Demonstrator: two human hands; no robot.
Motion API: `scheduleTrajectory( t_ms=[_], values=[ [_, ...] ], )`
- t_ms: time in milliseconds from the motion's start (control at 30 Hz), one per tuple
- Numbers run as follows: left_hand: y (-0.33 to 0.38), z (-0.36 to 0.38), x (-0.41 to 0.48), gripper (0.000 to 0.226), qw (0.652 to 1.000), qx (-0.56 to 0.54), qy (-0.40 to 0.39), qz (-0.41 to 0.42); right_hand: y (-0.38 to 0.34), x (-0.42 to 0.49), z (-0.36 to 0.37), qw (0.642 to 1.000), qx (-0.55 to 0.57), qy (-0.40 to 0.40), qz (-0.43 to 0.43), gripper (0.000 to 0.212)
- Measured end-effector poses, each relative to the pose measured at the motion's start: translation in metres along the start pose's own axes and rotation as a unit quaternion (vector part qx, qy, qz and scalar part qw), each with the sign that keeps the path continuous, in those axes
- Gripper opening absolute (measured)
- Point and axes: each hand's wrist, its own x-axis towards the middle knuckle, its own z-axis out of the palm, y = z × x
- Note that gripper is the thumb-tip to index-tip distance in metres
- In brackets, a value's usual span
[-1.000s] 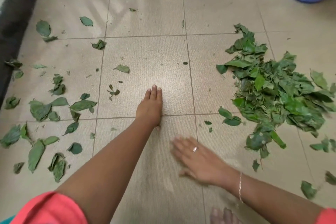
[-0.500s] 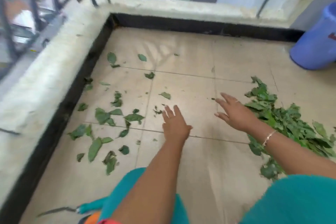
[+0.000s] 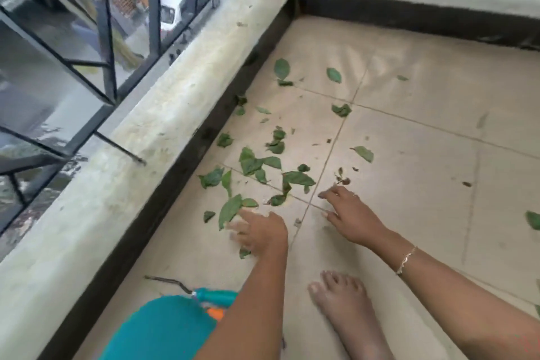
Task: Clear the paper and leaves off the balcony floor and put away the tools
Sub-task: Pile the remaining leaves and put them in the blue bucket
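While both hands are low over the floor, I read this as the gathering step. Loose leaves lie scattered just ahead of the fingers and out past the left hand, up to the dark base of the ledge. My left hand is blurred but looks flat, fingers spread, grasping nothing, with its fingertips at the near end of a big leaf. My right hand is released too, fingers stretched forward and slightly bent. A small dry scrap lies just beyond its tips; I can't tell if the tips touch the floor. No paper in view. The teal-handled tool lies on the floor behind the left hand, beside my knee, untouched. My bare foot sits behind the right hand. Judgement: the task is partway at best, with leaves loose and the tool not put away. The next move calls for a flat two-palm sweep, drawing leaves from the ledge side in toward the gap between the hands, then a scoop. The leaves look thin and light, so the palms should stay low and drag slowly, or the leaves will slip under the fingers. Those far ahead of the left hand, against the ledge base, need a longer reach.
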Motion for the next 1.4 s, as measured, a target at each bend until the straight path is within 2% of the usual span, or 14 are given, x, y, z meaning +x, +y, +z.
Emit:
scheduleTrajectory(
  t_ms=[100,200,267,433,533,600,667,733,967,1067,1133,1200,1333,1400],
  values=[
    [-0.026,0.017,0.011,0.076,0.999,-0.039,0.009,-0.019,0.008,0.006,0.002,1.000,0.015,0.000,0.006,0.042],
    [-0.033,0.043,-0.011,0.068,0.976,-0.039,-0.061,0.205,0.020,0.008,-0.005,0.998,0.020,0.034,0.042,0.039],
    [-0.032,0.050,-0.023,0.060,0.952,-0.048,-0.057,0.297,0.022,0.009,-0.007,0.996,0.012,0.062,0.056,0.037],
    [-0.031,0.013,0.041,0.062,0.976,-0.042,0.102,0.189,0.008,0.012,0.008,0.998,-0.044,0.022,-0.028,0.040],
    [-0.037,-0.010,0.077,0.074,0.988,-0.026,0.101,0.118,0.003,0.013,0.015,0.997,-0.048,0.003,-0.054,0.039],
    [-0.034,-0.008,0.076,0.082,0.980,-0.025,0.026,0.195,0.004,0.014,0.015,0.998,-0.040,0.003,-0.051,0.040],
    [-0.031,0.003,0.061,0.082,0.939,0.018,-0.029,0.342,0.004,0.014,0.014,0.998,-0.037,0.006,-0.043,0.040],
    [-0.030,0.007,0.057,0.078,0.911,0.063,-0.016,0.408,0.002,0.014,0.014,0.998,-0.042,-0.004,-0.045,0.040],
    [-0.012,-0.033,0.137,0.082,0.956,0.135,0.111,0.235,-0.001,0.015,0.008,0.995,-0.072,-0.023,-0.070,0.042],
    [-0.001,-0.015,0.121,0.078,0.954,0.087,0.061,0.279,0.006,0.014,0.006,0.995,-0.079,-0.027,-0.056,0.042],
    [0.003,0.011,0.090,0.075,0.919,0.102,0.006,0.382,0.010,0.014,0.006,0.997,-0.072,-0.014,-0.040,0.040],
    [0.003,0.026,0.073,0.072,0.895,0.108,0.003,0.433,0.011,0.015,0.008,0.997,-0.062,0.022,-0.028,0.037],
    [-0.006,0.016,0.092,0.070,0.948,0.038,0.079,0.306,0.006,0.015,0.012,0.994,-0.078,0.057,-0.057,0.032],
    [-0.010,0.019,0.095,0.071,0.953,0.030,0.079,0.290,0.006,0.012,0.014,0.989,-0.108,0.063,-0.084,0.033]
  ],
)
